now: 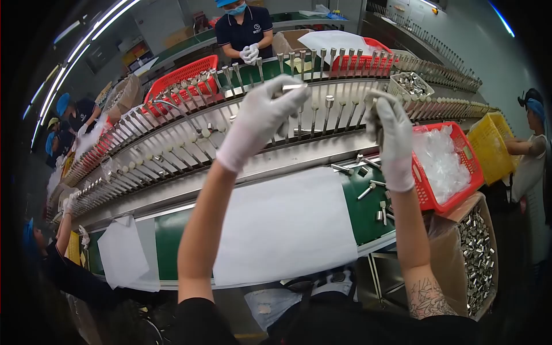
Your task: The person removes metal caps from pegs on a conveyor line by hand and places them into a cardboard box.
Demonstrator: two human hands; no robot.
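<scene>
My left hand, in a white glove, is raised in front of the rows of upright metal rods. Its fingers are closed on a small shiny metal cylinder. My right hand, also gloved, is up beside the same rods with its fingers curled together. What it grips, if anything, is hidden by the fingers and greyish glove tips. Below the hands, a white sheet lies over the green belt. Several loose metal parts lie on the belt near my right forearm.
To the right, a red basket holds clear plastic bags, above a cardboard box of metal pieces. A white basket of parts sits behind the rods. Co-workers stand across the line, at the left and at the right.
</scene>
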